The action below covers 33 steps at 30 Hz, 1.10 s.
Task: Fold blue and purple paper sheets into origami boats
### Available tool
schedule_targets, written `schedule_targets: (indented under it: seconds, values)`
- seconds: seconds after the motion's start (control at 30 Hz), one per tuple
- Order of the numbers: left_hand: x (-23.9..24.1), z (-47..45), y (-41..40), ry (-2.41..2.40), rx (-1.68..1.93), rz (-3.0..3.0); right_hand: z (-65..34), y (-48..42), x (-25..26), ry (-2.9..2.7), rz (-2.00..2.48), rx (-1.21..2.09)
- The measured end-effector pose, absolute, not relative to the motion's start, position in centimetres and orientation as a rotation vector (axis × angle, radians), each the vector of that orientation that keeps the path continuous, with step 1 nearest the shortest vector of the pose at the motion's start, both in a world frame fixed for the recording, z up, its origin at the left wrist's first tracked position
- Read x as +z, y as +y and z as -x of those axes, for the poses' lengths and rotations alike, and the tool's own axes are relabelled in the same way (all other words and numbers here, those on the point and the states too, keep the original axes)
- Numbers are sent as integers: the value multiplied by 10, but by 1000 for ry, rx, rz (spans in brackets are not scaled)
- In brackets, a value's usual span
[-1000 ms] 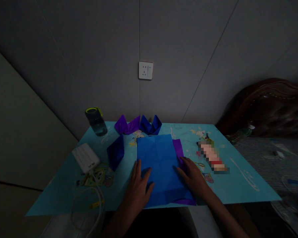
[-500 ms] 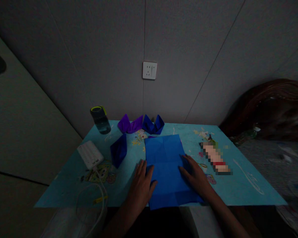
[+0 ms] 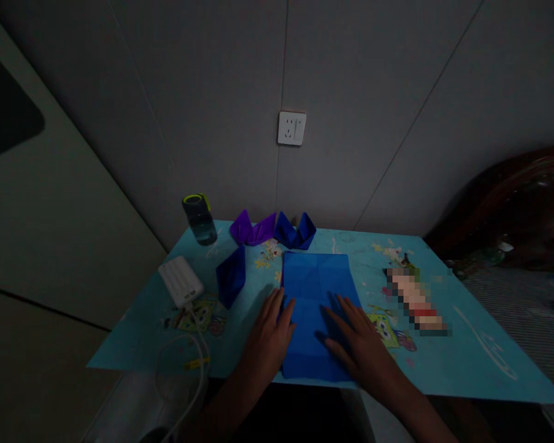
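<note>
A creased blue sheet of paper (image 3: 310, 326) lies before me at the table's front edge, with a thin purple edge showing along its left side. My left hand (image 3: 270, 329) rests along its left edge, fingers stretched forward and thumb on the paper. Over the sheet's right part, my right hand (image 3: 361, 337) lies with its fingers spread. Neither hand grips anything. Behind the sheet stand a purple folded paper boat (image 3: 253, 231) and a dark blue one (image 3: 296, 234). Another dark blue folded paper piece (image 3: 231, 278) stands to the left.
A water bottle (image 3: 200, 220) stands at the back left. In front of it lies a white power bank (image 3: 180, 282) with a cable running off the front edge. At right is a blurred-out flat object (image 3: 418, 301) on the patterned blue tabletop (image 3: 461, 363). A wall socket (image 3: 292, 128) is behind.
My right hand has moved inward from the sheet's right edge onto the paper. The sheet's lower edge sits straighter. My left hand stays at the left edge; the view has shifted slightly.
</note>
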<state>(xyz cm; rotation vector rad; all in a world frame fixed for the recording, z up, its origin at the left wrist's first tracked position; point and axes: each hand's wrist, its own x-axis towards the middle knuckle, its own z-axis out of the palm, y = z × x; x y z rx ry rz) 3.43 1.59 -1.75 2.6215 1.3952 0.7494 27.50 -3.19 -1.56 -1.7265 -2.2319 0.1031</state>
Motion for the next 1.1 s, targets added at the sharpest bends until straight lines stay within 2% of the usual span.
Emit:
schedule_targets:
  seconds: [0.1, 0.2, 0.33, 0.53, 0.67, 0.83, 0.97, 1.1]
  values:
    - [-2, -14, 17, 1413, 993, -2647, -260, -35, -22, -2297, 1700, 181]
    - [8, 13, 24, 1661, 1101, -2586, -252, -35, -37, -2312, 1710, 189]
    - [1, 40, 36, 2040, 946, -2422, -251, -36, -49, -2329, 1718, 141]
    - [-27, 55, 41, 2115, 821, -2390, -251, -34, -49, -2322, 1766, 175]
    - [-37, 59, 40, 2136, 871, -2392, -250, -33, -41, -2314, 1785, 267]
    - [-22, 55, 22, 2074, 1147, -2473, -240, -31, -9, -2182, 1678, 385]
    - [-6, 36, 4, 1831, 1305, -2528, -219, -19, 18, -1838, 1621, 712]
    - [-3, 6, -5, 1491, 1476, -2513, -201, 4, 24, -1480, 1486, 1040]
